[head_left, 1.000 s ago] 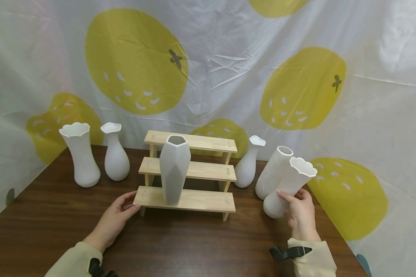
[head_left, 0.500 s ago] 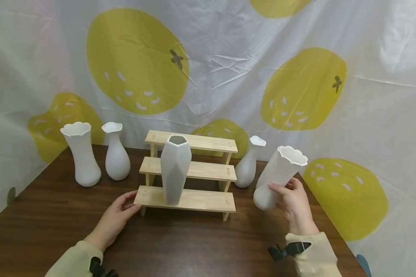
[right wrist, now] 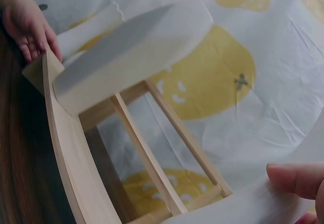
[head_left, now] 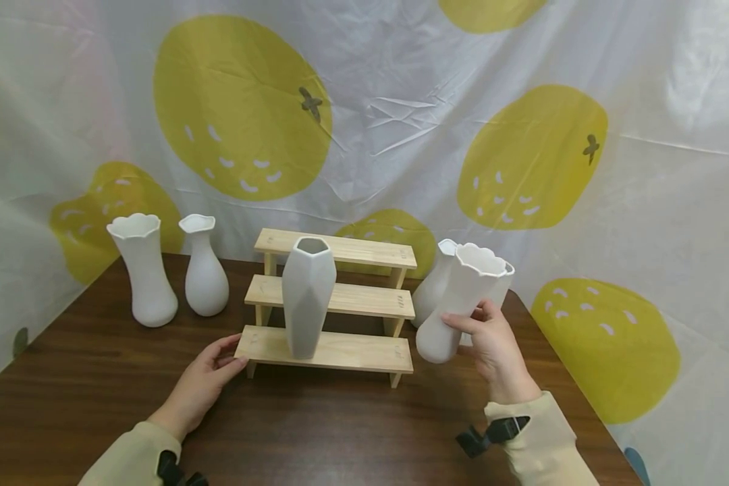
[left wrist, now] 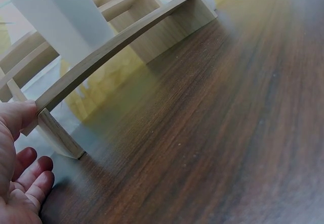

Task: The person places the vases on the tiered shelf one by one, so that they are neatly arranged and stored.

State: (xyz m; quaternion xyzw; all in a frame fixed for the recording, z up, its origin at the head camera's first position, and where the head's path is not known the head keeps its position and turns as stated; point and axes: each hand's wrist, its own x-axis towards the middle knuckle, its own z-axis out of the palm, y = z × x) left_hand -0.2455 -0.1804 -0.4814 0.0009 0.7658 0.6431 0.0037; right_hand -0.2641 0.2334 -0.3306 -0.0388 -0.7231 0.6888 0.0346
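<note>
In my right hand (head_left: 492, 344) a white vase with a scalloped rim (head_left: 458, 300) is held tilted, rim to the right, thumb across its front. It hangs above the table beside the right end of a three-step wooden display stand (head_left: 358, 351). My left hand (head_left: 203, 381) holds the left end of the lowest step, with the thumb (left wrist: 20, 113) at its front corner. A white faceted vase (head_left: 308, 297) stands upright on that step. Behind the held vase are a slender white vase (head_left: 428, 293) and another white vase, mostly hidden.
On the table's left stand a white scalloped vase (head_left: 146, 277) and a slender-necked white vase (head_left: 205, 277). A fruit-patterned cloth (head_left: 395, 135) hangs behind the brown wooden table (head_left: 316, 432).
My right hand has carried the scalloped vase leftward and slightly up, towards the stand, passing in front of the other right-hand vases. The left hand stays at the stand's lowest step.
</note>
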